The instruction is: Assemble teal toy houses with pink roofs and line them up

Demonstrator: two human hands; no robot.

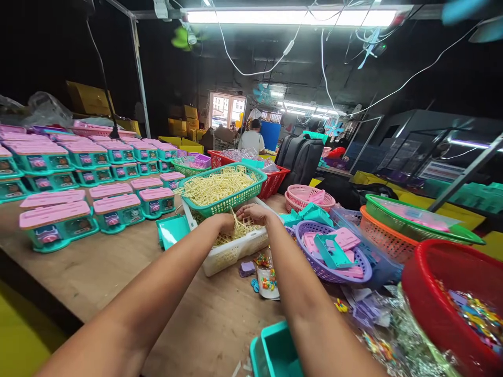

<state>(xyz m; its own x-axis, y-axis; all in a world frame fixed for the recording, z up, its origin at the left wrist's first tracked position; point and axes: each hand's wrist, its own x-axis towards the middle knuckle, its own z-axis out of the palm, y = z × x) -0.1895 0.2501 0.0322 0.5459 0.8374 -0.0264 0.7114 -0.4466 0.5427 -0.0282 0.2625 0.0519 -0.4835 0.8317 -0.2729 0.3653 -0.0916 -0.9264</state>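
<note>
Both my hands reach into a white basket point(236, 256) of thin pale yellow plastic strips. My left hand point(225, 223) bends down into it, its fingers mostly hidden behind the wrist. Beside it, my right hand point(253, 211) has its fingers curled closed at a small bunch of pale yellow strips point(236, 222) sticking up between the hands. Just behind them, a teal basket point(223, 207), heaped with more pale yellow strips point(220, 186), rests tilted over the white one.
Rows of teal boxes with pink lids point(118, 212) fill the left side. At right are a purple basket point(334, 275) of plastic parts, a red basket point(416, 283) and an orange basket point(387, 238). A teal bin point(261, 345) sits in front. A person point(252, 140) is in the background.
</note>
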